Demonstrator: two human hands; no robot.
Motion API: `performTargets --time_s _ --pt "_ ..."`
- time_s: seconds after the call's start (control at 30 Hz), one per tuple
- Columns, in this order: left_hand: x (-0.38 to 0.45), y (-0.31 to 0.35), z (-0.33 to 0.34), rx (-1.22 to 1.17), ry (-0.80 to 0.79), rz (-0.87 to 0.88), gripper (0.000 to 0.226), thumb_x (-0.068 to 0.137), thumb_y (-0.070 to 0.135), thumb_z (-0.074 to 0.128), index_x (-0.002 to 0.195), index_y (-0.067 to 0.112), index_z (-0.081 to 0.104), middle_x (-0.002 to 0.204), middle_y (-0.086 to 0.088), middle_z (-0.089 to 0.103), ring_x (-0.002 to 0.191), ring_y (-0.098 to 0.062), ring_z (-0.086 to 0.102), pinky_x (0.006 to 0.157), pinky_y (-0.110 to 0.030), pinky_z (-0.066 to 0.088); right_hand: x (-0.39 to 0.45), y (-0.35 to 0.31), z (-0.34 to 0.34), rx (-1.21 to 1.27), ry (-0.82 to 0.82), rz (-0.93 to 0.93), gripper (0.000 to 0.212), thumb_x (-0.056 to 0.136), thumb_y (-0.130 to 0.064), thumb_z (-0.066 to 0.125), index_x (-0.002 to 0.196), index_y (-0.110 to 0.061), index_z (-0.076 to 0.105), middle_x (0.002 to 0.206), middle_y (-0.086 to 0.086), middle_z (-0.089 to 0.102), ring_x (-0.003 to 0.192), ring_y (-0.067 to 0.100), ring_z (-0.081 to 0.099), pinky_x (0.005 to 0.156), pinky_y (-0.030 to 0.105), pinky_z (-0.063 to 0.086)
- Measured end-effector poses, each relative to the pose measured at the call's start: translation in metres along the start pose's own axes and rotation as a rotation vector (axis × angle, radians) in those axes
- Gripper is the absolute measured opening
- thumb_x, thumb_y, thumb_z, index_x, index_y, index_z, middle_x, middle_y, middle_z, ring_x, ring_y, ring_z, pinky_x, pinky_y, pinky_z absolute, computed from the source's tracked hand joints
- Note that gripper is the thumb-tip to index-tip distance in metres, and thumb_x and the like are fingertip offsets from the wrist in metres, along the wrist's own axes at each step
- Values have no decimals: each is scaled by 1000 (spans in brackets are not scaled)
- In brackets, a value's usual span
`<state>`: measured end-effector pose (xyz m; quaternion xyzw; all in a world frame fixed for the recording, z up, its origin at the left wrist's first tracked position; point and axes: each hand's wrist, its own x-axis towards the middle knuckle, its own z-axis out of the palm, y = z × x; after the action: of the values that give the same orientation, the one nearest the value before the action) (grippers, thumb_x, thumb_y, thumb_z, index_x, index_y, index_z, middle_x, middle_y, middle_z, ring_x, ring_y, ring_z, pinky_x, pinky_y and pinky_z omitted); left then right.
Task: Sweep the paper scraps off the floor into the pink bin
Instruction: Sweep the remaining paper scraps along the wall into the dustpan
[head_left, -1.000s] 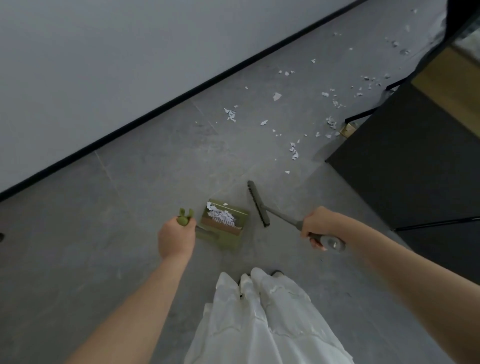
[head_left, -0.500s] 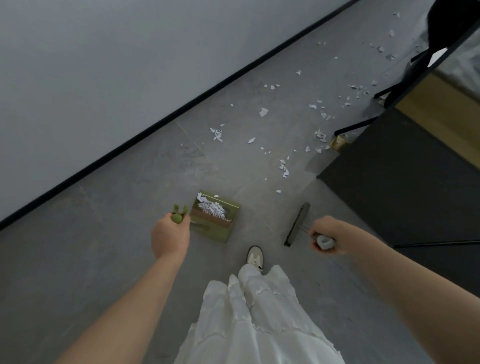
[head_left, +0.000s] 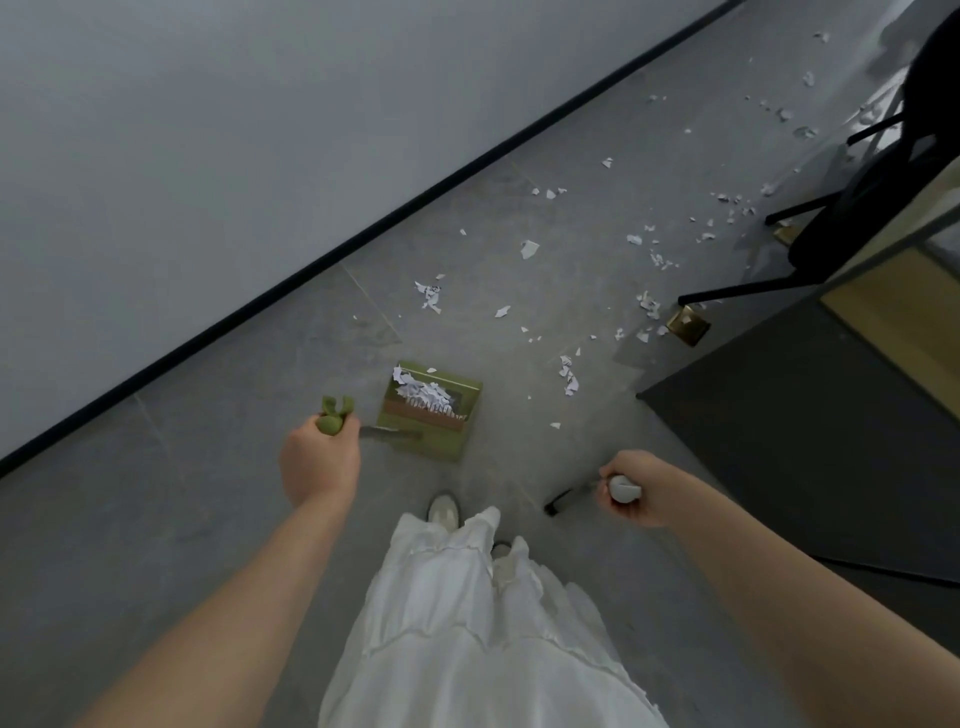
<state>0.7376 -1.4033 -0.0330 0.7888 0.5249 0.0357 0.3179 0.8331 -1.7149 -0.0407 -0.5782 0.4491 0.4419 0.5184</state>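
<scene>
No readable labels; left hand grips green dustpan handle, scraps piled inside; right hand grips broom. Paper scraps litter grey tile floor by white wall; pink bin unseen.

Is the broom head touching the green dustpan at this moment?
Apart. The head view shows the broom head near the right hand, with a wide stretch of bare grey floor between it and the green dustpan.

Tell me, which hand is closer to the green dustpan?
Left. The left hand grips the green dustpan by its handle. The right hand, holding the broom, is off to its right.
</scene>
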Motion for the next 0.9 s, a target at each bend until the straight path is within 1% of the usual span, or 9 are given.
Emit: performTargets --time_s 0.13,0.2,0.27,0.4,0.53,0.67,0.73,0.8,0.9 --pt "40 26 10 -1 -15 -4 31 88 30 67 79 1 65 76 -23 62 75 -40 58 63 -34 35 14 -48 33 37 -22 -5 24 93 5 31 74 -10 33 67 6 33 56 15 36 33 19 42" --pt "60 38 13 3 -21 2 30 88 31 67 78 2 65 74 -19 61 71 -36 53 63 -33 35 17 -72 51 47 -24 -19 23 93 5 32 76 -9 35 68 6 35 56 16 38 33 19 42" --pt "85 50 14 4 -34 8 30 88 30 67 73 5 62 69 -18 59 67 -34 52 60 -34 35 21 -98 73 57 -21 -34 21 93 5 32 77 -7 38 69 7 39 57 17 40 32 19 42" --pt "129 64 14 -3 -49 9 35 87 30 68 63 9 54 62 -15 55 66 -39 56 57 -35 38 27 -144 113 2 -2 -79 18 93 8 35 81 -4 41 73 9 42 56 18 43 32 18 41" --pt "161 70 14 -7 -50 2 35 87 28 68 63 7 54 60 -15 53 67 -41 58 56 -34 35 35 -180 138 -97 40 -119 15 95 3 40 81 -3 43 73 11 42 53 18 41 31 19 40" --pt "184 71 12 3 -60 -21 37 88 31 67 61 9 52 61 -14 54 64 -38 57 55 -33 36 40 -201 152 -147 56 -136 17 94 2 38 80 -6 40 71 10 37 47 20 39 35 20 40" --pt "191 73 10 -5 -53 -45 36 88 31 67 64 8 54 65 -17 58 66 -39 58 57 -33 39 36 -211 164 -213 63 -146 16 93 4 40 80 -5 40 69 10 38 45 20 38 39 22 38" --pt "197 74 7 -1 -26 -73 32 88 31 67 68 7 57 70 -19 61 68 -38 58 59 -34 39 29 -221 176 -303 67 -178 19 91 7 42 75 -3 41 67 10 39 45 20 38 38 20 37" --pt "204 71 1 0 8 -112 30 89 29 67 73 5 60 71 -17 59 68 -36 54 61 -35 38 23 -230 190 -546 62 -242 19 87 8 47 73 -3 42 65 14 42 26 18 43 33 17 34"
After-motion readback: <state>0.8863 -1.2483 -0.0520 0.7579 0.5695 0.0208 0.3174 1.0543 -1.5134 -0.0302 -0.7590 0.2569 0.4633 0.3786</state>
